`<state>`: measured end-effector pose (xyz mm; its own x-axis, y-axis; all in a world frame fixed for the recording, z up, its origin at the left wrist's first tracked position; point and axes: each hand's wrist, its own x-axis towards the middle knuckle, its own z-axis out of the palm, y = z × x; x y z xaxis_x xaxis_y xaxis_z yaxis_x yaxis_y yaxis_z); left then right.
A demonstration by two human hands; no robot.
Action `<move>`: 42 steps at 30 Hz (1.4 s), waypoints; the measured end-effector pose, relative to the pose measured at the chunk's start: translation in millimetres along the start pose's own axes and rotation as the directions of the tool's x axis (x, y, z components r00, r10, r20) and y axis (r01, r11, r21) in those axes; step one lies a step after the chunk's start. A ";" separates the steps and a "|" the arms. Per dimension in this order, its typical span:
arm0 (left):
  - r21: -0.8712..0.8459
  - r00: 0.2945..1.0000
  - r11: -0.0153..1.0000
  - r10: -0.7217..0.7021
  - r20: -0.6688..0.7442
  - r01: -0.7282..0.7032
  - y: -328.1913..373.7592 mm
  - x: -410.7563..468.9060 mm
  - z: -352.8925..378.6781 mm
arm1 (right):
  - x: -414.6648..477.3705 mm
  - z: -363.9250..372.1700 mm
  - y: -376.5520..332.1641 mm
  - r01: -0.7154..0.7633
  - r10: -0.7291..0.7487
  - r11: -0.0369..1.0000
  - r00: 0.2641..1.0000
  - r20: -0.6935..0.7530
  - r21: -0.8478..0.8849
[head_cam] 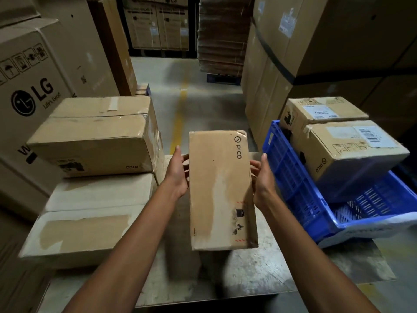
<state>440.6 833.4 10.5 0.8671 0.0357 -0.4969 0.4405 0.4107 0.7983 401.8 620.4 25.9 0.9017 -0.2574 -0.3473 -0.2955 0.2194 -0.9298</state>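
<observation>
**Box Held in Two Hands**

The PICO box [221, 188] is in the middle, over the grey tabletop [225, 279]. The left hand [178, 175] grips its 9 o'clock side and the right hand [264, 179] its 3 o'clock side. It looks stiff and light, and the long sides are good to hold. A blue crate [288, 168] stands at 3 o'clock.

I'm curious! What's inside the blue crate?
Two shut cardboard boxes: a near box and a far box behind it. What they hold is hidden, as is the crate floor under them.
</observation>
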 end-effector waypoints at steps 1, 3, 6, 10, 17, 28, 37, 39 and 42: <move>-0.015 1.000 1.000 0.020 -0.007 -0.020 3.2 -0.3 1.0 | -0.7 1.2 -3.3 0.022 -0.022 1.000 1.000 -0.006 -0.013; -0.056 0.999 0.998 0.035 -0.017 -0.036 7.9 -2.3 1.2 | -2.1 3.2 -7.1 0.044 -0.044 0.999 0.999 -0.025 -0.021; -0.100 0.998 0.994 0.035 -0.044 -0.039 8.7 -6.0 -1.0 | -3.0 1.9 -4.9 0.060 -0.061 0.998 0.997 -0.043 -0.023; -0.057 0.996 0.998 0.017 -0.092 -0.023 0.4 -11.0 -5.8 | -6.0 -1.4 5.4 0.063 -0.065 0.996 0.997 -0.043 -0.056; 0.071 0.985 0.995 -0.055 -0.162 0.067 -17.3 -23.9 -10.6 | -10.2 -5.8 16.0 -0.050 0.066 0.984 0.994 0.090 -0.174; 0.725 0.446 0.006 0.792 0.417 -0.689 -24.2 -46.4 -6.3 | -23.6 3.1 14.4 0.678 -0.590 0.101 0.630 0.505 -0.728; 0.770 0.561 -0.278 0.552 0.617 -0.574 -24.4 -57.9 6.9 | -23.5 16.0 4.3 0.613 -0.428 -0.193 0.650 0.628 -0.766; 0.785 0.609 -0.317 0.500 0.616 -0.533 -9.6 -57.8 18.9 | -16.6 20.6 -8.4 0.599 -0.373 -0.203 0.684 0.627 -0.775; 0.817 0.650 -0.343 0.496 0.576 -0.463 5.4 -48.9 34.5 | -5.5 31.1 -26.1 0.562 -0.323 -0.183 0.740 0.590 -0.806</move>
<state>408.7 802.5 50.8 0.9158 -0.2977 0.2696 -0.3623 -0.9020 0.2347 414.4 645.3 55.8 0.9490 0.2934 0.1152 0.3067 -0.9438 -0.1232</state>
